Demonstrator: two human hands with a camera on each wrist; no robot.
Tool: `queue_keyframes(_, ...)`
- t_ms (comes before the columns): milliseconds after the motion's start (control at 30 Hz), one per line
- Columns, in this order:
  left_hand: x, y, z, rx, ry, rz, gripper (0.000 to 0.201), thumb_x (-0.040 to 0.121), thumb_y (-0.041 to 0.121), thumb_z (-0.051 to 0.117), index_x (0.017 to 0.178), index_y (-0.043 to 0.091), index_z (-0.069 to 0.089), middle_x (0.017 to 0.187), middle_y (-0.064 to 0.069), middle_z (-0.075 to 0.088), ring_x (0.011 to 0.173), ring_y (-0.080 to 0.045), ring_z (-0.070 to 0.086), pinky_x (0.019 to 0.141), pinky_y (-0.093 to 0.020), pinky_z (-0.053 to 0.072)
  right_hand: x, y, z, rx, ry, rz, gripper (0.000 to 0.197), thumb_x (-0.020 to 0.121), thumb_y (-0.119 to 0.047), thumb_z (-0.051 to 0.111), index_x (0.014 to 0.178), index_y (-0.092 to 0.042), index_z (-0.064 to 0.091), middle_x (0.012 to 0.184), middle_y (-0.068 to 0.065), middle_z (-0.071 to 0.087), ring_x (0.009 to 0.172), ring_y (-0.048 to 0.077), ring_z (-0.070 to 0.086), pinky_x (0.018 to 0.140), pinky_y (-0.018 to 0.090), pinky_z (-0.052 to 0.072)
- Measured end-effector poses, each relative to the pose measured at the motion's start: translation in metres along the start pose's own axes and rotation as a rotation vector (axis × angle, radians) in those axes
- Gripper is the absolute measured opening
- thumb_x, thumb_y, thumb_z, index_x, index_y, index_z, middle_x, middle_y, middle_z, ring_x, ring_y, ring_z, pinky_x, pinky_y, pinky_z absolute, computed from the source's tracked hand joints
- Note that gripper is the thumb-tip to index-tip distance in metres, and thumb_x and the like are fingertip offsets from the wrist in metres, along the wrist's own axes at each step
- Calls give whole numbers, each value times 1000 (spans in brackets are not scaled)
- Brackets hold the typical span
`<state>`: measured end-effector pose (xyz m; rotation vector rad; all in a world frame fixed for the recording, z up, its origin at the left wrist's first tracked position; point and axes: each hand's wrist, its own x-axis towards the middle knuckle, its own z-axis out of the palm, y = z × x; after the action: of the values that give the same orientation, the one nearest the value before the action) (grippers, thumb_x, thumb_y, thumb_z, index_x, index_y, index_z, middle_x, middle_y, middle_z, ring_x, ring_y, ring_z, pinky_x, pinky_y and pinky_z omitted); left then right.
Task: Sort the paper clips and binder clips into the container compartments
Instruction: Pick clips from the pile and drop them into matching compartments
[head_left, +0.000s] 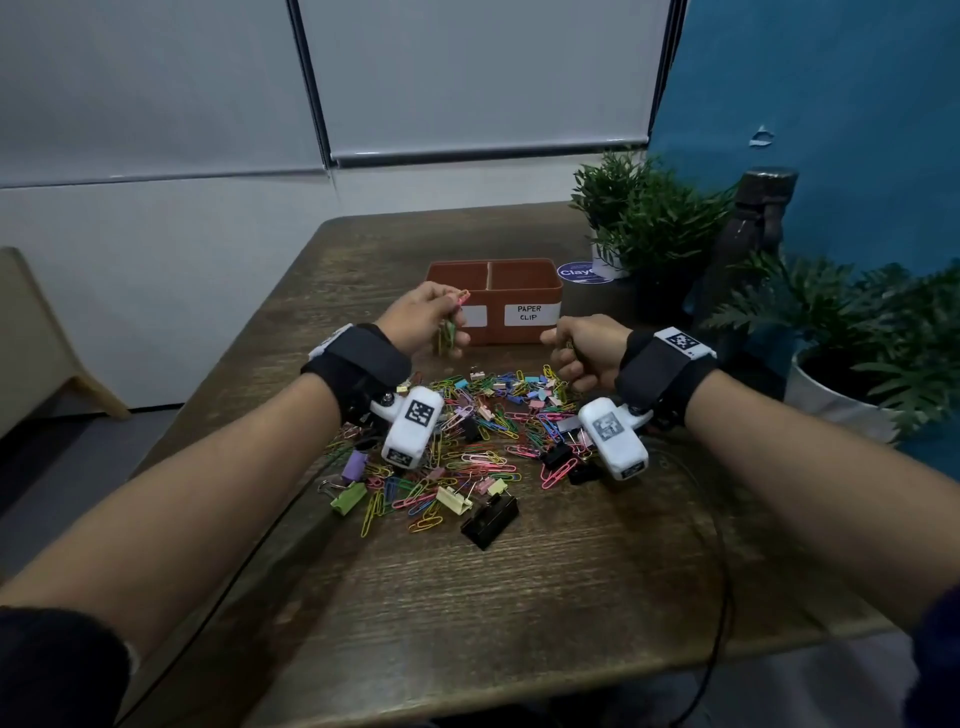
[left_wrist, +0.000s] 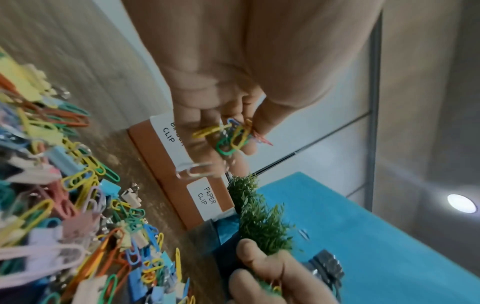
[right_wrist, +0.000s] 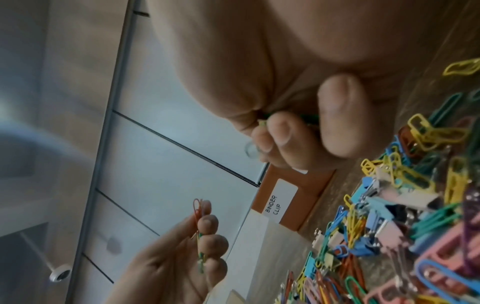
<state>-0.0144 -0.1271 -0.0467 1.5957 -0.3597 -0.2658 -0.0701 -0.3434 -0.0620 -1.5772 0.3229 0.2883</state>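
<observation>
Wooden table (head_left: 519, 597) before a grey window blind (head_left: 478, 78) and a blue wall (head_left: 831, 104), with two green plants (head_left: 649, 218) at the far right side. Near the far edge, an orange container (head_left: 496, 332) with two compartments side by side. On the front of the right compartment, a white label (head_left: 530, 315) reading PAPER CLIP. On the front of the left compartment, a second label (right_wrist: 272, 205) reading BINDER CLIP, half hidden behind the left hand in the head view.

Between the container and the person, a wide pile of clips (head_left: 467, 431) lying on the table: coloured paper clips mixed with binder clips in pastel colours and in black. At the near edge of the pile, one bigger black binder clip (head_left: 491, 519).

Left hand (head_left: 421, 322) raised above the table, just in front of the left compartment, thumb and fingers pinching a bunch of paper clips (left_wrist: 231, 137) in yellow, green, blue and red. Red one sticking up past the fingertips, the others hanging down. Below the bunch, in the left wrist view, one blurred silver paper clip (left_wrist: 194, 171); cannot tell whether hanging from the bunch or loose in the air.

Right hand (head_left: 587, 353) raised above the far right part of the pile, in front of the right compartment, fingers curled into the palm around a few small clips (right_wrist: 309, 118). Only a green piece and a silver loop showing between the fingers, so cannot tell which kind. Both hands apart from each other and apart from the container.
</observation>
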Motion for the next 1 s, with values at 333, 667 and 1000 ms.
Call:
queue_keyframes(333,-8,-7,-60,-75,46,-325,45,99,51,34,77,17,54,57,5,32,34,-6,22,37,-10,16,5,-11,46,-263,-135,54,31,90,-23,37,63,-13,48,47,-3,37,34,9,28,38,13,20)
queue_keyframes(667,-36,-14,-81,384,-36,-414,38,99,39,45,66,21,41,44,10,25,32,-6,18,37,-11,14,3,-1,95,-1270,-124,-303,31,72,-43,85,95,-25,75,109,-3,69,87,13,63,63,25,47)
queue_keyframes(1000,-45,-13,-90,476,15,-380,35,99,40,46,71,19,47,44,9,29,32,-7,20,34,-14,16,14,3,111,-1420,-61,-426,12,76,-32,83,85,-26,77,104,-2,71,89,16,64,67,28,48)
